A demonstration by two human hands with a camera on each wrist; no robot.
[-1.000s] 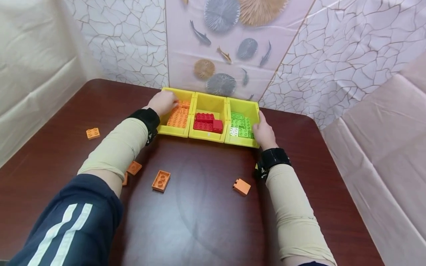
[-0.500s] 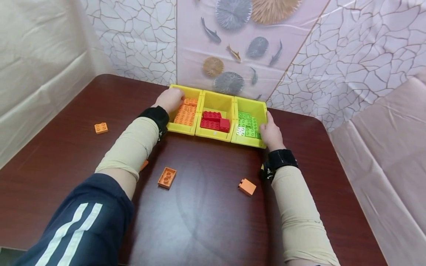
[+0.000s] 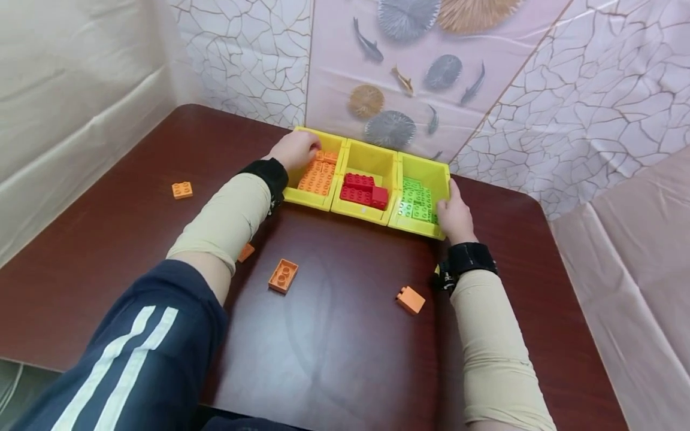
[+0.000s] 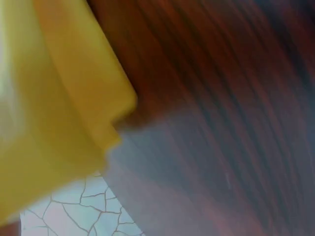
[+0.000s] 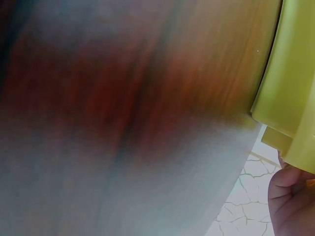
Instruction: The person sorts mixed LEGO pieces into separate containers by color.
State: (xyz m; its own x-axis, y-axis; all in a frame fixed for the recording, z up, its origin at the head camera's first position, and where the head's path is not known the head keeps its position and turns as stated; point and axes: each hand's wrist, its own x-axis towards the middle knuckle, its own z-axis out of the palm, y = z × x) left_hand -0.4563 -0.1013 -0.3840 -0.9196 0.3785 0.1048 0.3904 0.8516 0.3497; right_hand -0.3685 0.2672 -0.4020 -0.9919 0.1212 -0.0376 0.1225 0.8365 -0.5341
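Three yellow bins stand joined in a row at the back of the table. My left hand grips the outer wall of the left bin, which holds orange toy bricks. At the other end, my right hand pinches the outer wall of the right bin, filled with green bricks. Red bricks lie in the middle bin. Yellow bin wall fills one side of the left wrist view. The right wrist view shows curled fingers under the bin's end.
Loose orange bricks lie on the dark brown table: one upturned brick, another brick near the right wrist, a third brick at far left. One more is partly hidden by the left forearm. Patterned cloth hangs behind.
The head view has turned, so bins, hands and loose bricks all sit further right in it. Both hands keep their hold on the bins' outer walls.
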